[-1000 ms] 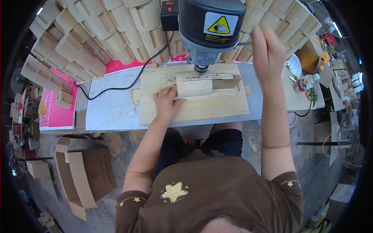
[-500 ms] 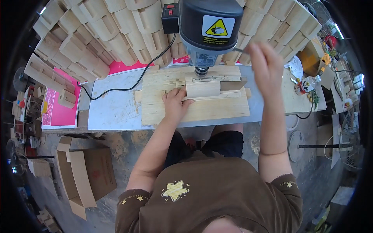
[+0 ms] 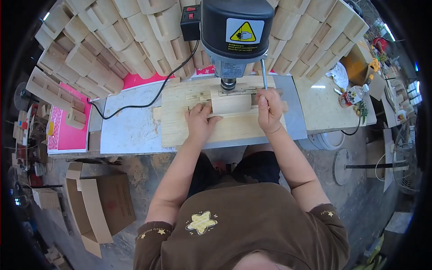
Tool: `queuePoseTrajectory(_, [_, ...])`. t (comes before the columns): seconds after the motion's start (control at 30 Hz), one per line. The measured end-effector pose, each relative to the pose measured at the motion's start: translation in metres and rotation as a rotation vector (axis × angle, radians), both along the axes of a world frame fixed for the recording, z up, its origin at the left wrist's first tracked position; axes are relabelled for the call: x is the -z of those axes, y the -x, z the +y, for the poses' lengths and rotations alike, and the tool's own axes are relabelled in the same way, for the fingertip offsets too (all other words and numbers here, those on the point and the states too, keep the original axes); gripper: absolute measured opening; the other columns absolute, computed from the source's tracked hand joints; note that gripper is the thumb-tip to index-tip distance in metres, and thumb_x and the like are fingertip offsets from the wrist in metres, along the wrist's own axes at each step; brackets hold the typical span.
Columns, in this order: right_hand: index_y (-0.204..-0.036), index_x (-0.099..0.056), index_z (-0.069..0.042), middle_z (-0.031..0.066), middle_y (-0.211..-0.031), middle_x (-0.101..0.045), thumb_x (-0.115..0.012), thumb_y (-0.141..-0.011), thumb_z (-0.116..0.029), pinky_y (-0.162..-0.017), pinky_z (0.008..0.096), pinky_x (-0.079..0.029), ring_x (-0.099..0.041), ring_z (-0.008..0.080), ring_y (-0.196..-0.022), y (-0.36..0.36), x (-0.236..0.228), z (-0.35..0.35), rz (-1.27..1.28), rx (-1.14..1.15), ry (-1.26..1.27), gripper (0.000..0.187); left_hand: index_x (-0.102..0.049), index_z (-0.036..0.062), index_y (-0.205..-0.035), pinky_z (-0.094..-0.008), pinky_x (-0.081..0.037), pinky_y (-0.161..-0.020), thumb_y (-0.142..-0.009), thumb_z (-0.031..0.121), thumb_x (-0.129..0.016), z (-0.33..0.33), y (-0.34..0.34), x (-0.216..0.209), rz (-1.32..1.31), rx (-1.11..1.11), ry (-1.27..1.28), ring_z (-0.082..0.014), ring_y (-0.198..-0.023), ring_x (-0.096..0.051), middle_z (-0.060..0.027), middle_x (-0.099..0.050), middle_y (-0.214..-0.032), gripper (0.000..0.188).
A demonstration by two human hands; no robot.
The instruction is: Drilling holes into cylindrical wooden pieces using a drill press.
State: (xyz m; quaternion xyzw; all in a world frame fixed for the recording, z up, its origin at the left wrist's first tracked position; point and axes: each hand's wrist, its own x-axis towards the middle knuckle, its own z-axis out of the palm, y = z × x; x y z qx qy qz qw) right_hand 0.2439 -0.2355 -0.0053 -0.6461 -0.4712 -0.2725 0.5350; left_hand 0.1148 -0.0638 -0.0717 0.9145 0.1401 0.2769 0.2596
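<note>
A pale wooden piece with a rounded face (image 3: 231, 103) lies on a wooden jig board (image 3: 177, 132), under the chuck (image 3: 228, 84) of a drill press (image 3: 236, 33) with a dark housing. My left hand (image 3: 200, 122) holds the wooden piece at its left end, fingertips against that end and thumb along its near edge. My right hand (image 3: 269, 109) is closed around the lower end of the drill press's metal lever (image 3: 264, 74), which points down toward me. The chuck partly overlaps the piece's far edge, so whether a bit touches the wood is hidden.
Stacked hollow wooden pieces (image 3: 166, 40) form a wall behind the machine. A black cable (image 3: 155, 102) loops over the bench to the left. At the right are a bottle (image 3: 353, 96) and a white cloth (image 3: 338, 75). An open cardboard box (image 3: 112, 202) stands on the floor at left.
My right hand has come down and left, pulling the lever from pointing sideways to pointing toward me. My left hand stays at the wooden piece. The whole view has shifted slightly.
</note>
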Motion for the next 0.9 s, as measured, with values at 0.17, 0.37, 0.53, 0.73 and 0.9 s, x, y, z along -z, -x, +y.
queuePoseTrajectory(0.17, [-0.083,-0.061,-0.002,0.0099,-0.068,-0.056,-0.057,-0.080,-0.004,-0.058,0.0342,-0.039,-0.050,0.0241,-0.058,0.003,-0.042,-0.007,-0.091,0.009,0.010,0.005,-0.062,0.0093,-0.111,-0.0393,-0.032,-0.078,-0.064,0.025,-0.076,0.000,0.000,-0.003,0.016,-0.008,0.023,-0.0211,-0.084,-0.054,-0.0024,-0.056,-0.081,0.051])
queuePoseTrajectory(0.37, [-0.071,-0.057,-0.001,0.0064,-0.059,-0.047,-0.055,-0.088,-0.020,-0.053,0.0271,-0.037,-0.046,0.0150,-0.054,-0.018,-0.159,0.020,0.168,0.143,0.087,0.026,-0.063,0.0118,-0.110,-0.0388,-0.032,-0.080,-0.064,0.023,-0.077,0.001,0.004,-0.003,0.055,-0.025,0.060,-0.0204,-0.084,-0.054,-0.0019,-0.057,-0.081,0.049])
queuePoseTrajectory(0.53, [-0.079,-0.060,0.001,0.0015,-0.064,-0.050,-0.050,-0.092,-0.030,-0.058,0.0228,-0.037,-0.047,0.0089,-0.062,-0.091,-0.172,0.042,0.095,0.227,0.240,0.035,-0.064,0.0093,-0.103,-0.0373,-0.038,-0.084,-0.066,0.015,-0.077,-0.009,-0.003,-0.015,0.028,0.010,0.247,-0.0192,-0.085,-0.055,-0.0028,-0.055,-0.084,0.040])
queuePoseTrajectory(0.73, [-0.109,-0.058,-0.003,0.0049,-0.077,-0.061,-0.061,-0.086,-0.023,-0.066,0.0273,-0.044,-0.055,0.0140,-0.072,-0.073,-0.137,0.015,0.440,-0.105,0.371,0.031,-0.066,0.0109,-0.096,-0.0403,-0.031,-0.089,-0.053,0.024,-0.084,-0.001,-0.011,0.009,-0.129,-0.030,0.474,-0.0218,-0.092,-0.053,-0.0032,-0.055,-0.093,0.049])
queuePoseTrajectory(0.9, [-0.114,-0.057,0.000,0.0125,-0.096,-0.062,-0.066,-0.079,-0.010,-0.081,0.0350,-0.045,-0.060,0.0240,-0.094,-0.069,-0.038,-0.034,0.341,-0.115,0.926,0.037,-0.065,0.0063,-0.096,-0.0358,-0.043,-0.085,-0.057,0.012,-0.082,0.007,-0.018,0.006,-0.167,0.058,0.421,-0.0214,-0.102,-0.051,-0.0058,-0.051,-0.101,0.042])
